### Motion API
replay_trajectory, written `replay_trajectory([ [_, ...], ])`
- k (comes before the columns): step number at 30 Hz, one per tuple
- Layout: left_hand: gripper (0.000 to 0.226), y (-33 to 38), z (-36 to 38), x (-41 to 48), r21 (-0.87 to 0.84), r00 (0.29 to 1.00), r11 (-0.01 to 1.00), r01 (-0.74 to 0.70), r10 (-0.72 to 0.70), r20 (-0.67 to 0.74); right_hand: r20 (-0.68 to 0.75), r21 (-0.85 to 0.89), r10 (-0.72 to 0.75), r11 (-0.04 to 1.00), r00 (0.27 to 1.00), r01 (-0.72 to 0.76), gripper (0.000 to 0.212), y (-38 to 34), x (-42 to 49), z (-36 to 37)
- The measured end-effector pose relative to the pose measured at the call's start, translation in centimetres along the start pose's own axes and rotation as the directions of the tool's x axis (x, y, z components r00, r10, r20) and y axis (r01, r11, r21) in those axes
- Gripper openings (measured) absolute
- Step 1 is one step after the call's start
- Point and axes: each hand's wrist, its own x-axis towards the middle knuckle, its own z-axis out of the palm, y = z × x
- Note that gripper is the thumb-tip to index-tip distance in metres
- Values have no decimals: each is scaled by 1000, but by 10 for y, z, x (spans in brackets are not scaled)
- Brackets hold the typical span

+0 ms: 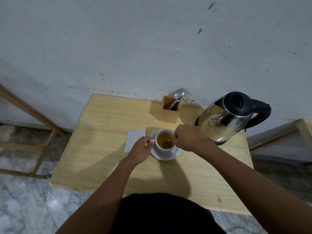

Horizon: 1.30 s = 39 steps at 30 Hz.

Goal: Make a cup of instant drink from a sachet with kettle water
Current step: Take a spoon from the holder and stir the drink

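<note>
A white cup [161, 148] holding yellow-brown liquid stands on a white saucer [167, 155] in the middle of the wooden table [104, 157]. My left hand [141, 149] grips the cup's handle on its left side. My right hand [189, 137] is pinched above the cup's right rim, holding a thin spoon whose dark end [167, 143] dips into the liquid. An empty white sachet [134, 138] lies flat on the table just left of the cup, partly under my left hand. The steel kettle [226, 119] with a black lid and handle stands at the back right.
A wooden cutlery holder [170, 109] with spoons stands at the back against the white wall. A wooden frame [33, 125] stands on the floor to the left. Another wooden piece [303, 130] is at the far right. The floor is marbled grey.
</note>
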Motion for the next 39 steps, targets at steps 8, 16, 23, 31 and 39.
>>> replay_trajectory([
  [8, 31, 2, -1, -1, 12, 1000, 1000, 5, -5, -1, -86, -78, 22, 997, 996, -29, 27, -4, 4, 8],
  [16, 31, 3, -1, -2, 6, 1000, 1000, 11, -11, -2, 26, 58, 32, 998, 999, -34, 22, -3, 1, 3],
  [23, 30, 5, -1, -3, -5, 1000, 1000, 21, -21, 2, -80, 25, 61, 998, 995, -59, 28, -3, 0, 14],
  [31, 27, 3, 0, -2, 0, 1000, 1000, 5, -5, -2, -49, 97, 86, 992, 995, -81, 29, 9, -15, 15],
  [39, 20, -2, -3, 2, 16, 999, 999, -36, 35, 27, -218, 221, 9, 974, 976, 40, 27, 20, -43, 12],
])
